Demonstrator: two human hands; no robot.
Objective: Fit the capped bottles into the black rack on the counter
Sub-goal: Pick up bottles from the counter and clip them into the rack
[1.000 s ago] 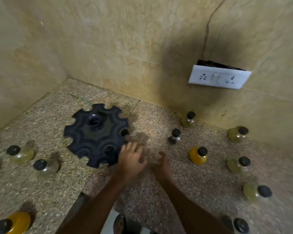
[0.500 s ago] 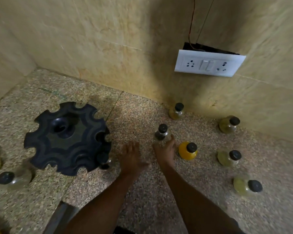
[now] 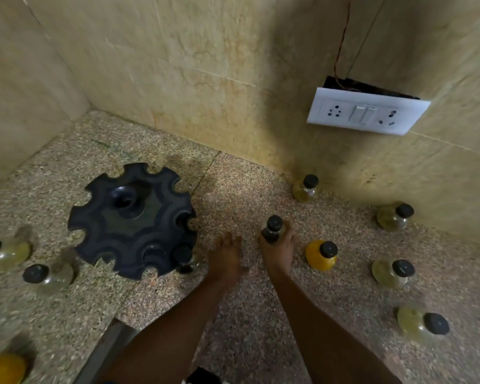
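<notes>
The speckled granite tabletop [image 3: 247, 314] runs into a tiled corner, which is likely why the bottles stand spread out in reach on both sides of the black rack [image 3: 133, 220], a round scalloped carousel lying flat left of centre with its open notches facing outward to take bottles from the edge. One dark-capped bottle [image 3: 185, 259] already sits in a notch at the rack's near right rim, so most notches look unfilled and the job seems barely begun. Pale-filled bottles stand to the left [image 3: 49, 275] and along the right, with an orange-filled bottle [image 3: 320, 256] just beside the right hand [image 3: 276, 249]. That hand's grip is closed round a small clear bottle [image 3: 272, 231], fingers curled about its body below the black cap, the bottle upright and well apart from the rack; whether it has left the tabletop I cannot tell. The left hand [image 3: 226, 259] lies between rack and bottle, fingers straight and loose, its grip wide and holding nothing, probably ready to steady the rack
</notes>
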